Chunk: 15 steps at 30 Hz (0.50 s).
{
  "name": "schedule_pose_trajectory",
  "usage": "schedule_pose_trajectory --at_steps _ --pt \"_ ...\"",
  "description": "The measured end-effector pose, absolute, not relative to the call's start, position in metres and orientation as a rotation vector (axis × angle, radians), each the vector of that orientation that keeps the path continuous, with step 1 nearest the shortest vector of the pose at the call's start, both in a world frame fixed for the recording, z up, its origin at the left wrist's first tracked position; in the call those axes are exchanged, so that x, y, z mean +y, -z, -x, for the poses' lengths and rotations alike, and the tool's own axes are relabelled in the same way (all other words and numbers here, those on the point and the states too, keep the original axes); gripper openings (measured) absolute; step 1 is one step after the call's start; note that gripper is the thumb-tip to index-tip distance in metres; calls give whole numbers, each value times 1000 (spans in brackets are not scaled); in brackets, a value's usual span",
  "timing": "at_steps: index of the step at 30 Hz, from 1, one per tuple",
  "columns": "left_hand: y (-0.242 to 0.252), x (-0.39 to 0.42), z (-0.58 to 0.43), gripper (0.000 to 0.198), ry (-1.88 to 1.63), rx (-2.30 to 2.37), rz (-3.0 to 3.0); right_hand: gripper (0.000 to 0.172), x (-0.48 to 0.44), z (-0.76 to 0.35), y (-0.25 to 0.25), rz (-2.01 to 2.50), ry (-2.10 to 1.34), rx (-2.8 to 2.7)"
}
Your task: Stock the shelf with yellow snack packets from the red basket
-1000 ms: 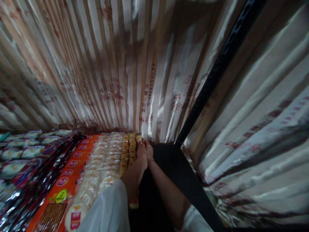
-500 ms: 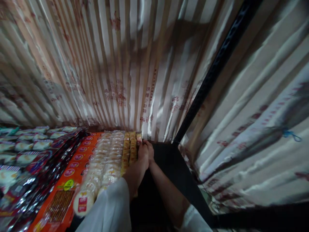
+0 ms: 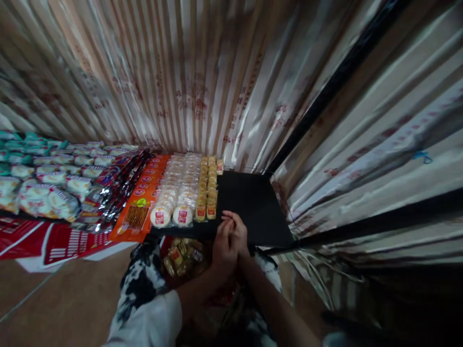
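My left hand (image 3: 223, 246) and my right hand (image 3: 240, 233) meet just above the front edge of a black shelf (image 3: 249, 202). The left fingers are bent together against the right hand; whatever may be between them is hidden. Over them lie the right hand's outstretched fingers, with nothing visible in them. To their left stand two rows of small gold-wrapped snacks (image 3: 206, 188), lined up front to back. One more gold-wrapped snack (image 3: 219, 166) sits alone at the back, right of those rows. Below my hands, several loose gold packs (image 3: 183, 255) lie between my knees.
Left of the gold rows are clear-wrapped round white crackers (image 3: 177, 185), an orange pack of sticks (image 3: 139, 202), dark red shiny packs (image 3: 115, 193) and white packs (image 3: 54, 193). A striped plastic sheet (image 3: 202, 86) hangs behind. A black post (image 3: 311, 120) rises at the right.
Both hands have drawn back from the lone gold snack at the rear to the shelf's front edge. The view has pulled back, so my knees and the loose packs below now show.
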<state>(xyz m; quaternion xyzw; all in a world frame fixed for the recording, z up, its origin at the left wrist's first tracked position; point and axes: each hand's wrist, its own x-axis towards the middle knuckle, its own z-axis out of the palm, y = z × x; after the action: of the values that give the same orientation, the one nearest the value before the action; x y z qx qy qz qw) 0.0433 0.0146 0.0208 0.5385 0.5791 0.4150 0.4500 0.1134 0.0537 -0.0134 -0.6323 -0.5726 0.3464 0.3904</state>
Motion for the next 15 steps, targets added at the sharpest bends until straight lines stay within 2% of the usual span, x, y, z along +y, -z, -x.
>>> schedule_pose_trajectory --at_steps 6,10,15 --pt "13 -55 -3 41 -953 1442 -1316 37 -19 -89 42 1457 -1027 -1429" --pt "39 -57 21 38 -805 1554 -1145 40 -21 -70 59 1726 -1137 -1501" --pt "62 -29 50 37 -530 1819 -977 41 -1 -50 66 2014 -1045 -1856"
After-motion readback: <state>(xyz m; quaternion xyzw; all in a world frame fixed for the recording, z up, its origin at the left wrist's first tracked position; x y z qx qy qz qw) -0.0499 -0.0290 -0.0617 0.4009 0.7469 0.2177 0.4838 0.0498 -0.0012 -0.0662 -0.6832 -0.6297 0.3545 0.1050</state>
